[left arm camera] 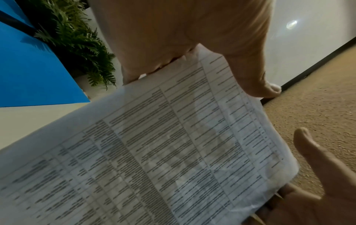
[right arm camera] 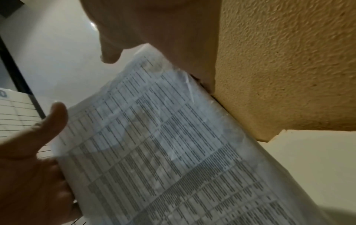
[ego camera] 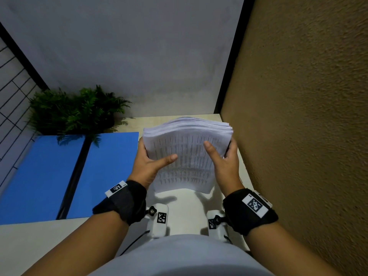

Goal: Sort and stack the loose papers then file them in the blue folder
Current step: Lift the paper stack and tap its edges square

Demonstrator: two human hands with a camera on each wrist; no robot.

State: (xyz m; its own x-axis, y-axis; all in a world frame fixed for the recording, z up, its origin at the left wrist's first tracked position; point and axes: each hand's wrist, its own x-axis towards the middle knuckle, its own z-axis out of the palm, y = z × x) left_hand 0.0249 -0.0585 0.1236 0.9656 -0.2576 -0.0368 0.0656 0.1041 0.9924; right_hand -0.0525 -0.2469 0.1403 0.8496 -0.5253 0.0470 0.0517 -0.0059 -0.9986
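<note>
A thick stack of printed papers stands tilted on its lower edge over the right part of the cream table; whether that edge touches the table I cannot tell. My left hand grips the stack's left side, thumb across the front sheet. My right hand grips the right side the same way. The wrist views show the stack close up between both hands. The blue folder lies open and flat on the left, its black spine down the middle, with nothing on it.
A green fern-like plant stands at the back, its fronds overhanging the folder's far edge. A rough tan wall runs close along the right side of the table. A grey wall is behind, and a wire grid panel is at the left.
</note>
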